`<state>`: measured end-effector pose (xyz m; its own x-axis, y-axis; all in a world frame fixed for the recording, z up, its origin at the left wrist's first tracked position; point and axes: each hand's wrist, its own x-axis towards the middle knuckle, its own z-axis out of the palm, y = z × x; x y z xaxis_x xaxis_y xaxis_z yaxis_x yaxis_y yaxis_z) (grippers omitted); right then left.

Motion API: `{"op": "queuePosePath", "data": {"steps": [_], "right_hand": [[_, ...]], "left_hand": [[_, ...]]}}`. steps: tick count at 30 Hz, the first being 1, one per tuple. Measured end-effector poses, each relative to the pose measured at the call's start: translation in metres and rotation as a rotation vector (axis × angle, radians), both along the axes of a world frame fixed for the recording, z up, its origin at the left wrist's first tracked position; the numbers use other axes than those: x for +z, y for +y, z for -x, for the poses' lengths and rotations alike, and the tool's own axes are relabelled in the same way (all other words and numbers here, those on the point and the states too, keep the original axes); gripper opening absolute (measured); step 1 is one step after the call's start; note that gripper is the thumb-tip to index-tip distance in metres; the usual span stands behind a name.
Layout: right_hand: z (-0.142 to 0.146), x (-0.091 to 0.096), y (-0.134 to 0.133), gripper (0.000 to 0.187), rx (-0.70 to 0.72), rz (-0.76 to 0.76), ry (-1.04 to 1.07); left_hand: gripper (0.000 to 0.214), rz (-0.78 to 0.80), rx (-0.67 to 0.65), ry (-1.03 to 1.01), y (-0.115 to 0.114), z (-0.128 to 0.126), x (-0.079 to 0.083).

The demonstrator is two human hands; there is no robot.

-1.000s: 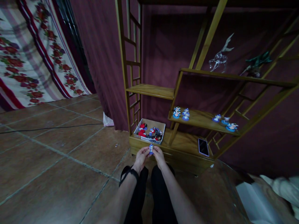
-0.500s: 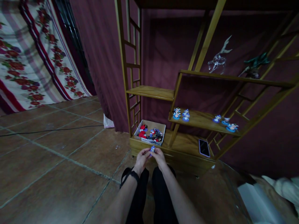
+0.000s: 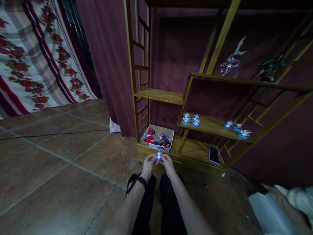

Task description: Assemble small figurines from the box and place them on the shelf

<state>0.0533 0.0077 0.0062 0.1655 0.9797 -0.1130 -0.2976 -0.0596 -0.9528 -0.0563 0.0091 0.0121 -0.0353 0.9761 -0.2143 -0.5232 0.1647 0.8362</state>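
Note:
A small purple and white figurine (image 3: 158,156) is held upright between my two hands, in front of the cabinet's bottom board. My left hand (image 3: 148,165) grips its left side with the fingertips, and my right hand (image 3: 168,163) pinches it from the right. Just beyond them, an open cardboard box (image 3: 156,147) holds a jumble of red, blue and dark figurines. On the shelf to the right stand several similar blue and purple figurines (image 3: 196,120), with another group (image 3: 237,127) farther along.
The wooden display cabinet (image 3: 158,95) fills the middle and right. A phone (image 3: 214,154) lies on its bottom board. Higher up stand a clear glass animal (image 3: 230,63) and a dark green ornament (image 3: 270,69). A black cable (image 3: 56,133) crosses the tiled floor; a pale box (image 3: 271,212) lies lower right.
The figurine has been turned from tilted to upright between my fingers, showing its front and purple base. My view has shifted slightly.

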Motion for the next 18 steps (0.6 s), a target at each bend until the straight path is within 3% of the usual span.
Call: {"op": "queuePosePath", "data": {"steps": [13,18], "right_hand": [[0.0015,-0.0003,0.003,0.021,-0.072,-0.002,0.031],[-0.0011,-0.002,0.0019,0.023,-0.038,-0.011,0.105]], "left_hand": [[0.031,-0.016,-0.04,0.05,0.0025,-0.0002,-0.002],[0.032,-0.012,-0.034,0.009,0.0027,-0.0007,-0.0021]]}}
